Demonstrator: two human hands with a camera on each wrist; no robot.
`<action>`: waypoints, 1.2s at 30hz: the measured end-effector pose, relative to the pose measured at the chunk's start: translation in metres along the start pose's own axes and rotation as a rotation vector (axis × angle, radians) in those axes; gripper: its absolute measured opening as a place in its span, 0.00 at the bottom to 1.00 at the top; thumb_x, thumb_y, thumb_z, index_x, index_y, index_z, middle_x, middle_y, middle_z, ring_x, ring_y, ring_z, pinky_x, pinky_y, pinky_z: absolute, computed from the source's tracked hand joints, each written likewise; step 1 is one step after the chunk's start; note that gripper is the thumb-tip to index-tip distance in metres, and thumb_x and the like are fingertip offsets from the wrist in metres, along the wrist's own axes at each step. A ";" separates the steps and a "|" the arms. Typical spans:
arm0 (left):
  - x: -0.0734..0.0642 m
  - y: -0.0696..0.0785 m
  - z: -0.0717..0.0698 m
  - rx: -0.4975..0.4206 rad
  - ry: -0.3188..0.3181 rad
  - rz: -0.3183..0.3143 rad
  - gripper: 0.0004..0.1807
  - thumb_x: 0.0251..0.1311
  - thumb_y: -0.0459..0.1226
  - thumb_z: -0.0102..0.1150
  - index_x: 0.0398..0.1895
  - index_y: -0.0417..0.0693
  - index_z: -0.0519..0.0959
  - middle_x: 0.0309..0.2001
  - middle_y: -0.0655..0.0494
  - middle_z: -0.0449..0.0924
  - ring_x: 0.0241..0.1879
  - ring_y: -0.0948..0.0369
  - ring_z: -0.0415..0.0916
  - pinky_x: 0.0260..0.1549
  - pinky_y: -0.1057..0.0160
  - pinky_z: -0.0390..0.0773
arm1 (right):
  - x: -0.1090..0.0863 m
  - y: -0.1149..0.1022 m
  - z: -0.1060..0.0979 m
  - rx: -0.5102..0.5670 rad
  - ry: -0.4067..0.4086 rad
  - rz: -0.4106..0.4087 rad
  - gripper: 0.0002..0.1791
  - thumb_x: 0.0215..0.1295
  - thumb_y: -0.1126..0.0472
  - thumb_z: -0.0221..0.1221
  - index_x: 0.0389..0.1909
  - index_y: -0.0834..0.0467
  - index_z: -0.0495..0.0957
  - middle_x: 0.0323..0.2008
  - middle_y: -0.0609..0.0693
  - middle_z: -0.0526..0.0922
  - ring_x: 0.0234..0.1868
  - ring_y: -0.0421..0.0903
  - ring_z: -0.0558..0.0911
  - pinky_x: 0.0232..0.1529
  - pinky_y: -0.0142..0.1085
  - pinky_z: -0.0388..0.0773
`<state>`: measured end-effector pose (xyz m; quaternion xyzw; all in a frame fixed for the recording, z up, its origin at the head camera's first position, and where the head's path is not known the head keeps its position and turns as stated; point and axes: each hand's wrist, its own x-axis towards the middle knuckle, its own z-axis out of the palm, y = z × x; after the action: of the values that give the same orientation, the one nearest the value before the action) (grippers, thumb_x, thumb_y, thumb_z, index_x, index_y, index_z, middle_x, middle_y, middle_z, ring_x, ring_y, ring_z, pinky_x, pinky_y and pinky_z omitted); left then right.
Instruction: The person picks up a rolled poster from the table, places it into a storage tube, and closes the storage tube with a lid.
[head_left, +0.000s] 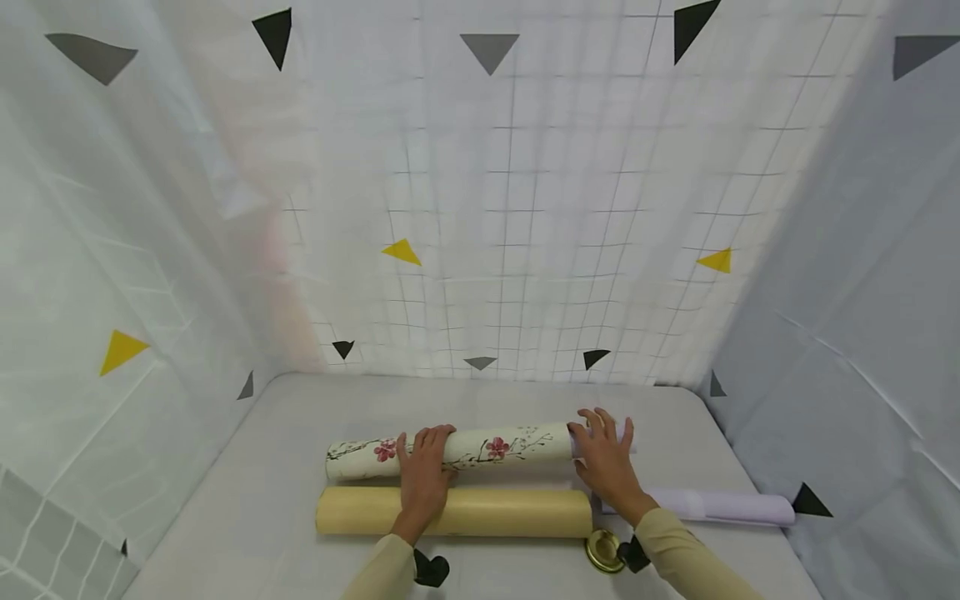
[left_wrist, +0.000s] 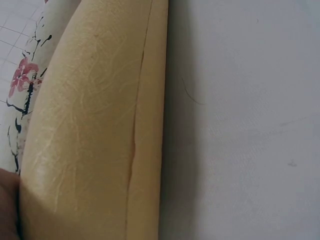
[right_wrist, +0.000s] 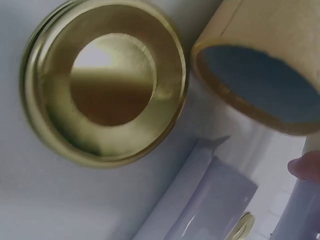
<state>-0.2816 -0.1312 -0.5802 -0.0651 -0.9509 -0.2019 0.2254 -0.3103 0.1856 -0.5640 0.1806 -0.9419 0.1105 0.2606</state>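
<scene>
A white paper roll with pink blossoms and dark twigs (head_left: 480,447) lies across the table. My left hand (head_left: 425,477) grips it left of its middle, fingers over the top and thumb on the near side. At its right end my right hand (head_left: 606,462) curves over a lavender paper roll (head_left: 628,437) that lines up with the blossom roll. In the right wrist view a fingertip (right_wrist: 306,167) lies against that lavender roll. Nearer to me, under the left wrist, is a tan cardboard tube (head_left: 517,512), its right end (right_wrist: 260,85) open.
A round gold metal lid (head_left: 604,551) lies by the tan tube's right end. Another lavender roll (head_left: 720,506) stretches toward the table's right edge. Part of a second gold rim (right_wrist: 242,227) shows beyond it in the right wrist view. White sheeting (head_left: 510,208) hangs behind the table.
</scene>
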 end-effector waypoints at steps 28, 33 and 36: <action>0.002 0.001 -0.001 0.018 0.001 -0.023 0.43 0.41 0.36 0.83 0.65 0.56 0.74 0.65 0.57 0.80 0.67 0.50 0.72 0.74 0.32 0.54 | -0.004 0.019 -0.003 0.116 -0.035 0.177 0.35 0.47 0.72 0.76 0.58 0.61 0.76 0.68 0.69 0.68 0.57 0.74 0.77 0.41 0.64 0.82; 0.002 0.002 -0.001 0.005 0.000 -0.021 0.43 0.41 0.36 0.83 0.65 0.56 0.74 0.65 0.57 0.79 0.67 0.50 0.72 0.74 0.32 0.54 | -0.004 0.014 -0.003 0.175 -0.086 0.179 0.35 0.50 0.70 0.75 0.61 0.60 0.74 0.69 0.66 0.67 0.55 0.69 0.79 0.23 0.47 0.80; 0.002 0.002 0.000 0.006 0.002 -0.020 0.43 0.41 0.36 0.83 0.65 0.56 0.74 0.65 0.56 0.80 0.67 0.50 0.72 0.74 0.32 0.54 | -0.004 0.012 -0.003 0.190 -0.102 0.154 0.35 0.50 0.69 0.74 0.62 0.59 0.74 0.69 0.65 0.68 0.57 0.66 0.78 0.21 0.43 0.77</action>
<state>-0.2831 -0.1291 -0.5784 -0.0548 -0.9519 -0.2012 0.2246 -0.3108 0.1983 -0.5651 0.1369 -0.9504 0.2095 0.1847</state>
